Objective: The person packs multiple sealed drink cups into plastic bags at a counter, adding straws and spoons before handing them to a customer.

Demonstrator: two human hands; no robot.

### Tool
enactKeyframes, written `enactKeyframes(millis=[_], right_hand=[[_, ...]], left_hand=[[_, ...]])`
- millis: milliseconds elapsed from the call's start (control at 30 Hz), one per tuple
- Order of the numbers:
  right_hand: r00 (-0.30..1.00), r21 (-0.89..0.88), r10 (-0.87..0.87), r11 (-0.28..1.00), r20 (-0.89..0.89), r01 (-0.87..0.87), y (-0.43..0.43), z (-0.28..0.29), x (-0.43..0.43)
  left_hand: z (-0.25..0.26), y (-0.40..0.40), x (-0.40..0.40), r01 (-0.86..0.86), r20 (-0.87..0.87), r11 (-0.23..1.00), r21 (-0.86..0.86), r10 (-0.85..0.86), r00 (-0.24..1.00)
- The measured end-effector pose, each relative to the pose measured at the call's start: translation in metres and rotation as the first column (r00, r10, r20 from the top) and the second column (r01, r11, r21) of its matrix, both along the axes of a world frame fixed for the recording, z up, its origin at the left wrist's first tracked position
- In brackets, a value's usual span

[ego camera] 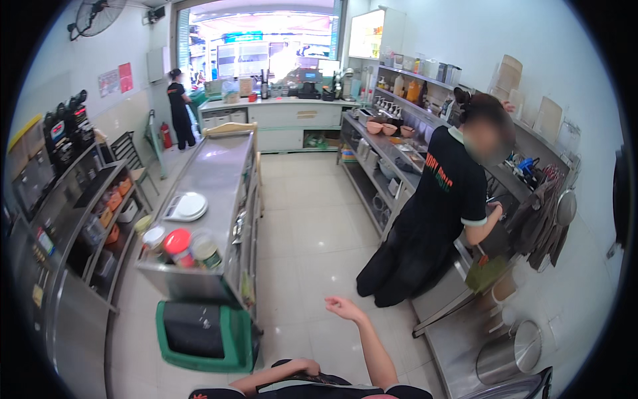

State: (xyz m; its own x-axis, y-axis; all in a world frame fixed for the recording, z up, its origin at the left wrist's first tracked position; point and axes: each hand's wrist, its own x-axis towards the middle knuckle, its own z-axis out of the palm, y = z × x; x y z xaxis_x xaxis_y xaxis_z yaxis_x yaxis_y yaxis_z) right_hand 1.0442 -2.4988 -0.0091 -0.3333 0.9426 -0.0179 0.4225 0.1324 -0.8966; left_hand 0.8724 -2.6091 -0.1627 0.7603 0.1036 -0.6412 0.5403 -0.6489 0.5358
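Observation:
Out over the tiled floor reaches my right hand (344,308), its fingers partly spread and holding nothing that shows. My left hand (310,367) is bent in close to my waist, against dark clothing or a dark bag; its fingers look curled, and whether it holds anything is hidden. Ahead and to the left stands a steel worktable (212,159) bearing a white kitchen scale (191,205) and several jars, one a jar with a red lid (178,242). A green bin with a dark swing lid (199,331) is at the table's near end.
A co-worker in black (433,189) stands at the steel counter (394,149) on the right; another person (178,109) is at the far left. A large steel pot (508,351) sits on the low shelf at right. Steel shelving (92,219) lines the left side.

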Motion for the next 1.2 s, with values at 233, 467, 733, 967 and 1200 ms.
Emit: enactKeyframes(millis=[233,467,733,967,1200], right_hand=[[0.856,-0.530,-0.516,0.736,-0.034,0.422,0.043,-0.096,0.168],[0.584,-0.794,-0.809,0.315,0.061,0.520,0.198,-0.138,0.232],[0.945,-0.559,-0.327,0.785,-0.007,0.267,0.638,-0.068,0.230],[0.971,-0.093,-0.139,0.988,-0.197,0.123,0.978,-0.001,0.199],[0.884,-0.581,-0.440,0.766,-0.161,0.275,1.097,-0.076,0.278]], left_hand=[[0.006,0.203,0.060,0.109,-0.335,0.880,-0.463,-0.287,0.897],[0.019,0.450,0.027,-0.394,-0.328,0.111,-0.913,0.375,0.867],[-0.047,0.614,-0.071,-0.893,-0.273,0.362,0.269,0.917,0.289],[-0.078,0.677,-0.073,-0.705,-0.513,-0.677,-0.213,0.691,-0.508],[-0.097,0.946,-0.051,-0.976,-0.601,-0.175,-0.128,0.797,-0.064]])
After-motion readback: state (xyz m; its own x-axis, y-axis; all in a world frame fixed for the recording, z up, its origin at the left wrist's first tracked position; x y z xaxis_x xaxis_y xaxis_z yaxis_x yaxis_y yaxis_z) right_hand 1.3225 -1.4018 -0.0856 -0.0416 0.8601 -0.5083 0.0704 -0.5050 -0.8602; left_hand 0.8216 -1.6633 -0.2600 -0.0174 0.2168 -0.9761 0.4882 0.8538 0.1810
